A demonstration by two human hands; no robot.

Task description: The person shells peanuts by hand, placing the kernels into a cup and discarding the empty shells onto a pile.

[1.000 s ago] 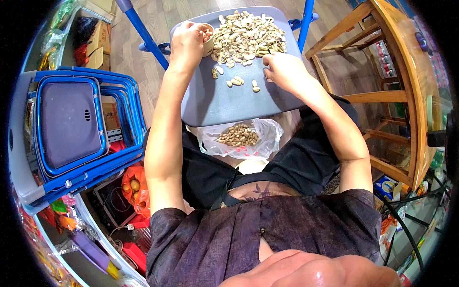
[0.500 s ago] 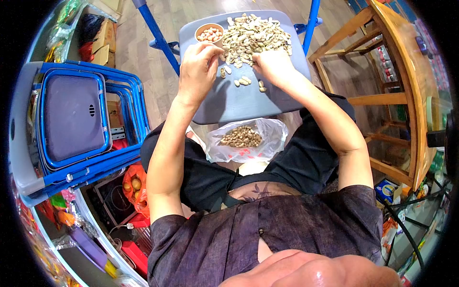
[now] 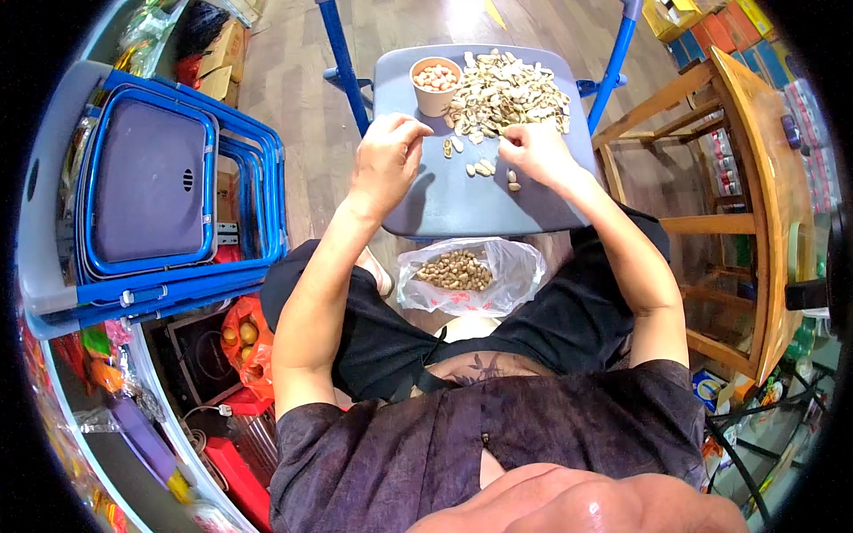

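A paper cup of shelled peanuts stands at the back left of the grey seat. Beside it spreads a heap of peanut shells. Just below the cup is my left hand, thumb and fingers bent with their tips near each other; nothing shows clearly between them. My right hand is closed in a pinch at the heap's lower edge, and what it holds is hidden. Several peanuts lie between the hands. A plastic bag holding unshelled peanuts sits below the seat, between my legs.
Folded blue-framed chairs lean at the left, above an orange bag of round items. A wooden table frame stands at the right. Cartons are at the back right.
My left hand has left the cup and come down nearer my body. My right hand has shifted to the heap's lower edge. The whole view has tilted, so the seat appears lower and further right.
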